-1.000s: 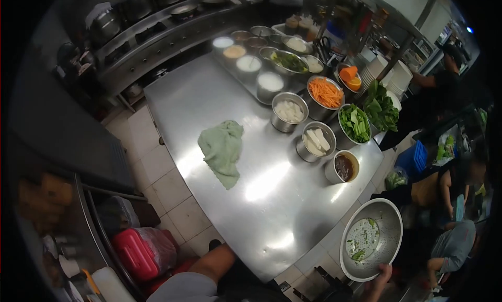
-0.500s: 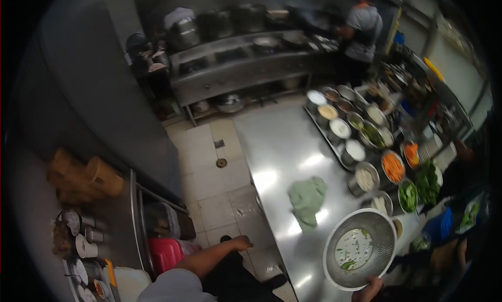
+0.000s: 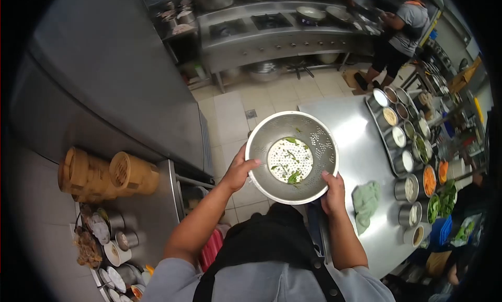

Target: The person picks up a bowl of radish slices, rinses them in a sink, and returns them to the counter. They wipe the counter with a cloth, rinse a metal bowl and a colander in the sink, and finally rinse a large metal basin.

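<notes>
Colander (image 3: 314, 140), one of it, sits between my two hands at chest height, over the tiled floor (image 3: 272, 101) rather than over the surface (image 3: 355, 145). My left hand (image 3: 240, 169) is closed on its left rim with the thumb hooked over the edge; my right hand (image 3: 332, 192) is closed on the lower right rim, thumb on the inside wall. The bowl is round, so I can name no long axis; its open mouth faces up toward me, tipped slightly my way. A handful of green leaf scraps (image 3: 290, 169) cling to the perforated bottom, just between both thumbs. One green cloth (image 3: 365, 202) lies on the surface just right of my right hand. Two bamboo steamers (image 3: 107, 174) lie well left of my left hand.
</notes>
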Available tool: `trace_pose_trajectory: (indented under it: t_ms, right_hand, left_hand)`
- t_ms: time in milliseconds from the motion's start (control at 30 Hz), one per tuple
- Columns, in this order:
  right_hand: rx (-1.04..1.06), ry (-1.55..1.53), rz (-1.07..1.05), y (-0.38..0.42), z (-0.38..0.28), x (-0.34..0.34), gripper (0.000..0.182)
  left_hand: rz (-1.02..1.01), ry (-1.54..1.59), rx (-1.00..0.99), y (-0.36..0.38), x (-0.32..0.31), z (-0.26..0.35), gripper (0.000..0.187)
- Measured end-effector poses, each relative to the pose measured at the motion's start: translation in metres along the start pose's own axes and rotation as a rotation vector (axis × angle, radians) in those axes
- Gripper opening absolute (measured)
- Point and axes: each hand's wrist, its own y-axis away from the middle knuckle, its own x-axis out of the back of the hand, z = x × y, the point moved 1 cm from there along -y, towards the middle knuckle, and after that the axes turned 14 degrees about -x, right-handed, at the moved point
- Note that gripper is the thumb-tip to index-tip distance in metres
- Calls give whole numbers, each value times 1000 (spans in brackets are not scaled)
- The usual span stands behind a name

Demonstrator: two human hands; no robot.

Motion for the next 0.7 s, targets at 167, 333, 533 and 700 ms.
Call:
trace_pose_trajectory:
  t_ms: [167, 333, 533, 700]
  right_hand:
    - [321, 304, -196, -87, -15, -54, 75]
    - [857, 934, 21, -200, -46, -81, 85]
    - [860, 1482, -277, -340, -98, -157, 65]
    - [788, 1453, -483, -444, -124, -211, 37]
  left_hand:
    - [362, 198, 12, -55, 92, -10, 54]
    - [443, 140, 34, -155, 167, -27, 52]
    - [481, 154, 160, -271, 232, -31, 58]
    - [546, 133, 94, -326, 280, -3, 48]
